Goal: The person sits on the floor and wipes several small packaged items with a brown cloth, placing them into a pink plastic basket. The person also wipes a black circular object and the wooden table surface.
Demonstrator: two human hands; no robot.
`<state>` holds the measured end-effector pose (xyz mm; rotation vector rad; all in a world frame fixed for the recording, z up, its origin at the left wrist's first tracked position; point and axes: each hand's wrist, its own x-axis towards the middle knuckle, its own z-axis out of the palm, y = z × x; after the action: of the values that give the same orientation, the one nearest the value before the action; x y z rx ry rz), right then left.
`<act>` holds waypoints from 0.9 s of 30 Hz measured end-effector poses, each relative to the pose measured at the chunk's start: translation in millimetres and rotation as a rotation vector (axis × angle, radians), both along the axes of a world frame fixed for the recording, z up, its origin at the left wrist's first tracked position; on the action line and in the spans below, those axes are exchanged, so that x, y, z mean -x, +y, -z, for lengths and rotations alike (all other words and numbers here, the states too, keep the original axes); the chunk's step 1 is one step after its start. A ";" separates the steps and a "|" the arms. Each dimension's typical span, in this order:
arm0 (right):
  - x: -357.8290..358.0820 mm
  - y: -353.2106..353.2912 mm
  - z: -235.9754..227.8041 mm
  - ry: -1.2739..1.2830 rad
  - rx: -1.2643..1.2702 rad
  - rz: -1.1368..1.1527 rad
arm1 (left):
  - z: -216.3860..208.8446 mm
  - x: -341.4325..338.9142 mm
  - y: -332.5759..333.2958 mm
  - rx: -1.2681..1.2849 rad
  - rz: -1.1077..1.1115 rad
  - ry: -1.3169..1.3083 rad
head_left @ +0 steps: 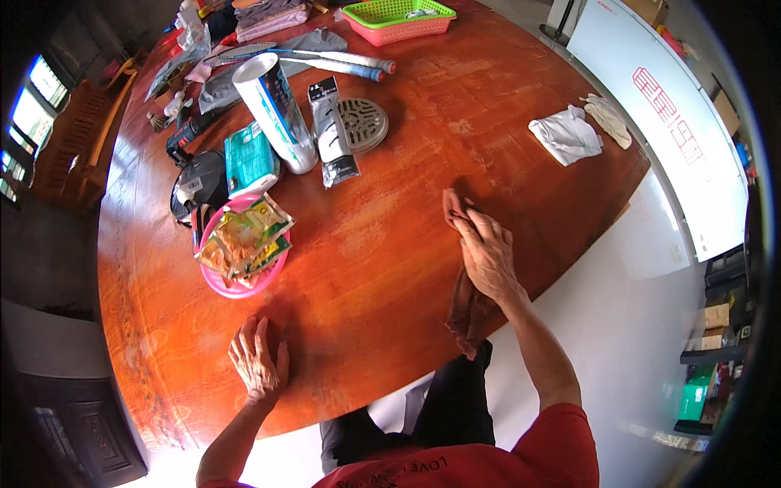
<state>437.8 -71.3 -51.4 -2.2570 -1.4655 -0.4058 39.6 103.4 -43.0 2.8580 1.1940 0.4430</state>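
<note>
My right hand [488,256] presses a brown cloth [468,313] against the reddish wooden table [366,268], near its right-hand edge. Part of the cloth sticks out past my fingertips, and its other end trails toward the table's near edge. My left hand [259,362] rests on the tabletop near the front, fingers stretched out and thumb apart, holding nothing. Just beyond it stands a pink bowl [215,281] filled with several yellow-green packets [244,236].
Behind the bowl are a teal tissue pack [250,159], a white tube [277,114], a black-and-white packet [332,134] and a round trivet [363,124]. Farther off lie rackets [325,61] and a green-and-pink basket [403,28]. White cloths [567,136] lie at the right edge.
</note>
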 end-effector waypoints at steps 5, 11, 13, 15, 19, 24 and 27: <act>-37.6 -2.3 -1.8 0.059 0.046 0.067 | 0.4 1.5 -2.3 0.045 0.001 0.046; -43.8 2.5 -5.5 0.073 0.116 0.031 | -2.1 -0.5 -4.0 0.077 -0.001 0.036; -41.3 2.0 -6.6 0.074 0.130 0.053 | -3.0 1.3 -2.0 0.079 0.010 0.042; -41.1 0.6 -10.5 0.102 0.137 0.063 | -2.5 -0.8 -0.4 0.091 0.005 0.046; -24.6 -2.8 -38.7 0.192 -0.120 0.120 | -1.4 4.3 -0.3 0.086 0.012 0.046; 16.1 -97.4 -77.7 1.326 0.205 -0.552 | 1.0 3.8 -0.9 0.090 -0.017 0.055; 34.7 -181.3 -17.6 1.657 1.101 -0.142 | -3.7 -6.2 1.0 0.090 0.006 0.040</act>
<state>403.1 -252.6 -33.8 -1.7808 -0.7517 2.1816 45.8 104.4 -39.3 2.8060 1.1788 0.3244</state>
